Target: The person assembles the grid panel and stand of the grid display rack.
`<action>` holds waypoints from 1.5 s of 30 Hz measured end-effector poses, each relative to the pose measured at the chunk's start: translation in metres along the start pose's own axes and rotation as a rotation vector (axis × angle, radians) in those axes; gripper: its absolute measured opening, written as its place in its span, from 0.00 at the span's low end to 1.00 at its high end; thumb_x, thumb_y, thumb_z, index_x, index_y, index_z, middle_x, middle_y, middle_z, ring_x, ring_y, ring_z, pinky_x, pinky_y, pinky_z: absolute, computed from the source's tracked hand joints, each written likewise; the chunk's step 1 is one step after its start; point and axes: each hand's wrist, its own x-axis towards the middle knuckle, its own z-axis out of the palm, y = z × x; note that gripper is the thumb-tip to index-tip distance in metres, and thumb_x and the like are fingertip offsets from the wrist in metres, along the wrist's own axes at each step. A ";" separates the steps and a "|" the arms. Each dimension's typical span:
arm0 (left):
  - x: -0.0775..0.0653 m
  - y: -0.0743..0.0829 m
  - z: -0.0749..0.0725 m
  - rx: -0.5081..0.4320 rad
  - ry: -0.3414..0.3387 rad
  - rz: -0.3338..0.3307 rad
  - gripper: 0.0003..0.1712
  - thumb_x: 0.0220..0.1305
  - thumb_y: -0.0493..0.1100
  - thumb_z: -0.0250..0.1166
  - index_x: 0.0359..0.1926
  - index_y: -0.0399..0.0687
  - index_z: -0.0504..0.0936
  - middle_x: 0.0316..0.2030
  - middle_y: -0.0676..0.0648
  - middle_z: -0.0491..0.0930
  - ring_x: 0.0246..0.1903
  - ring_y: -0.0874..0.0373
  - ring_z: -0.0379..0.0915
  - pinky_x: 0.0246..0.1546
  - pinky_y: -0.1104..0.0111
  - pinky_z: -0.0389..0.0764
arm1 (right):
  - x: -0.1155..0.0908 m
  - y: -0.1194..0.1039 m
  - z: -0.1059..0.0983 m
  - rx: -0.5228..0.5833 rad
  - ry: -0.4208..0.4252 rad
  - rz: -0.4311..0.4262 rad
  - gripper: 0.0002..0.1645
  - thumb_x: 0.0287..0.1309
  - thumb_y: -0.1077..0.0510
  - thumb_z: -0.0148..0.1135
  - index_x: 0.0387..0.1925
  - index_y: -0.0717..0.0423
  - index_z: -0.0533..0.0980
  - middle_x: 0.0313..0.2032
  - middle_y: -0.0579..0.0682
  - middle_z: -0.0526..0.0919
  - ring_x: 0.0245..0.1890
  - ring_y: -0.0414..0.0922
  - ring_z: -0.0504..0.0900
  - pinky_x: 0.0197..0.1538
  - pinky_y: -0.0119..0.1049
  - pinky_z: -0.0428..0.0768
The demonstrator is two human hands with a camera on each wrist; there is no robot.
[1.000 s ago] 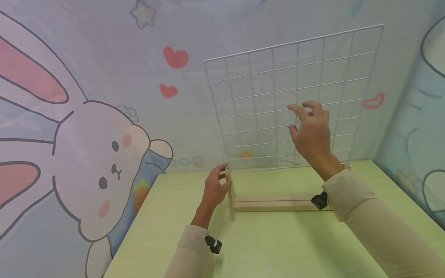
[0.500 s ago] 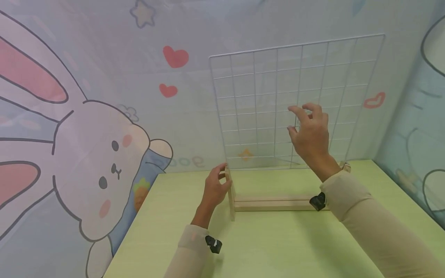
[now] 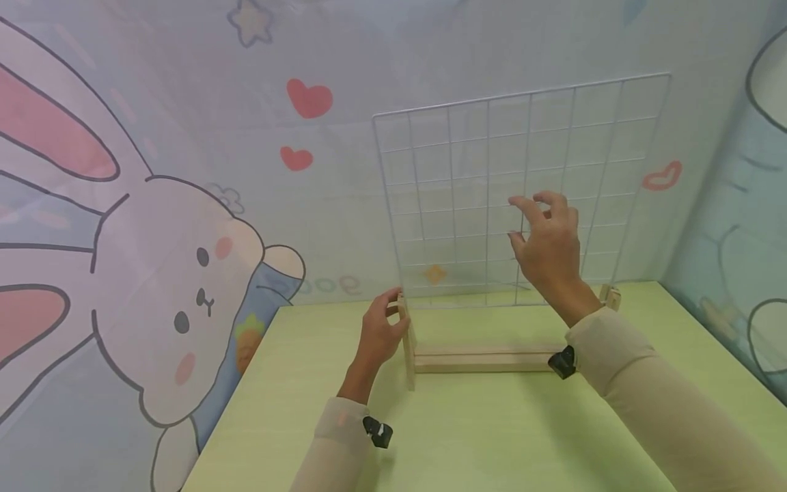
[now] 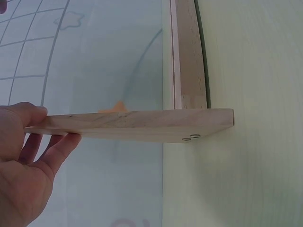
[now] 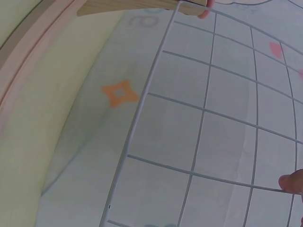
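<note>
Wire grid (image 3: 488, 175) sank in frame, long edges crosswise, lower-left corner beside wooden upright (image 3: 408, 348); left hand (image 3: 381, 333) pinched upright, half-curled right hand (image 3: 549, 247) held grid.

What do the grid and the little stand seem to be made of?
Grid: probably metal wire with a smooth pale coating, judging by its thin, straight lines. Stand: looks like pale wood, likely unpainted, since grain shows along its side board; varnish unclear.

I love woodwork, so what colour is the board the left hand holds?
The board is pale tan, clearest in the left wrist view.
</note>
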 end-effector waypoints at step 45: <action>0.006 -0.003 -0.004 0.013 -0.070 -0.017 0.33 0.62 0.35 0.66 0.69 0.41 0.70 0.61 0.38 0.77 0.58 0.42 0.79 0.54 0.54 0.84 | -0.013 0.010 0.016 0.020 -0.012 -0.027 0.29 0.55 0.66 0.73 0.59 0.51 0.77 0.59 0.63 0.72 0.47 0.64 0.75 0.37 0.58 0.82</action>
